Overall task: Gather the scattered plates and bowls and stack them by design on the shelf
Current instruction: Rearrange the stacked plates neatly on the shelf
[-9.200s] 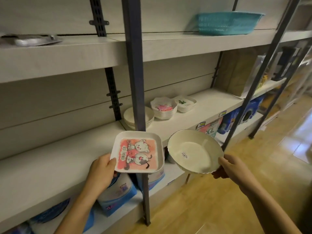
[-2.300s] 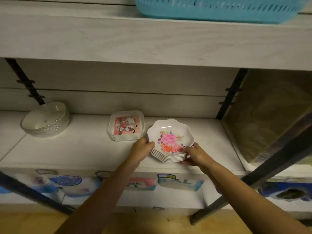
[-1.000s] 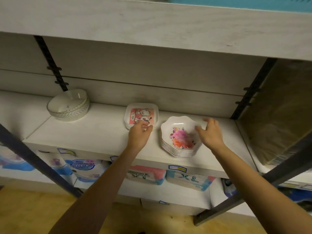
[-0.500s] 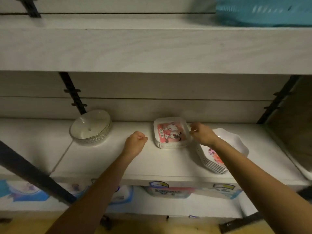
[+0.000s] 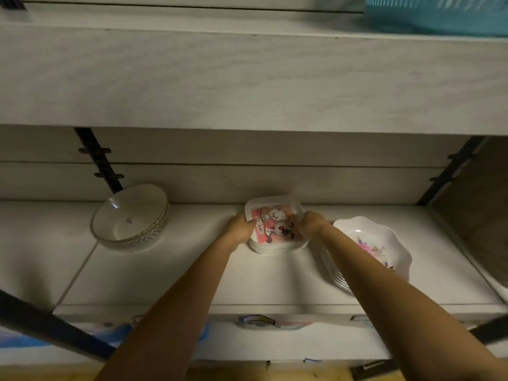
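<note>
A stack of square plates with a pink cartoon-cat print stands near the back of the white shelf. My left hand grips its left side and my right hand grips its right side. To the right of it sits a stack of scalloped flower-print bowls, partly hidden by my right forearm. A stack of plain cream round bowls rests at the left of the shelf.
An upper shelf board hangs low over the plates, with a teal basket on top at the right. Black uprights run along the back wall. A dark diagonal bar crosses the lower left. Packaged goods lie below.
My left hand moved right from the bare shelf onto the cat-plate stack's left side. My right hand has settled on its right side. Both hands now hold that stack.
</note>
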Motion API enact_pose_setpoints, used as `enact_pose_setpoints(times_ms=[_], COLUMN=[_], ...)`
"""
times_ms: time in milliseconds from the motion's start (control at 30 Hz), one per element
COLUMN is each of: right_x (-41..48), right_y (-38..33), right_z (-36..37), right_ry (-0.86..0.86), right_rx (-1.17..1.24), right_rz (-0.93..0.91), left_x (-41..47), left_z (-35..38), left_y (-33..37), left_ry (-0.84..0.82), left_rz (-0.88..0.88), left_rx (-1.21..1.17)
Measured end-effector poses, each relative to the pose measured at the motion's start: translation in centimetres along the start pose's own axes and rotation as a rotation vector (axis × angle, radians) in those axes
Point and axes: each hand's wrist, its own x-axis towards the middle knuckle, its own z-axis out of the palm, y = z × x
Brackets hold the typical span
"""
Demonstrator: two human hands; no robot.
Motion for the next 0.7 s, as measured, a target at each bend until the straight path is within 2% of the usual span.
enact_pose_setpoints(times_ms=[100, 200, 367, 500, 567, 700], right_x=[1.0, 1.6, 1.8, 1.3, 1.0, -0.1], right_y=[0.1, 0.4, 0.6, 0.0, -0.4, -0.8], right_z=[1.4, 2.3, 2.8, 3.3, 3.7, 4.9], right_ry=[-0.042, -0.006, 0.014, -0.024, -0.029, -0.018], right_rx=[-0.082, -0.104, -0.062, -0.103, -0.128, -0.089], right_rz=[-0.045, -0.041, -0.068, -0.184, -0.258, -0.403], left_x=[0.1, -0.2, -2.4, -4.1, -4.8, -5.8], left_z=[-0.1, -0.2, -0.2, -1.4, -2.2, -3.0], left_y=[0.3, 0.1, -0.6, -2.6, -3.9, -5.5], left_ry=[0.102, 0.106, 0.238, 0.202, 0.186, 0.212], left_rz=[-0.003, 0.018, -0.059, -0.211, -0.188, -0.065], left_rx=[0.17, 0.192, 0.118, 0.035, 0.123, 0.116])
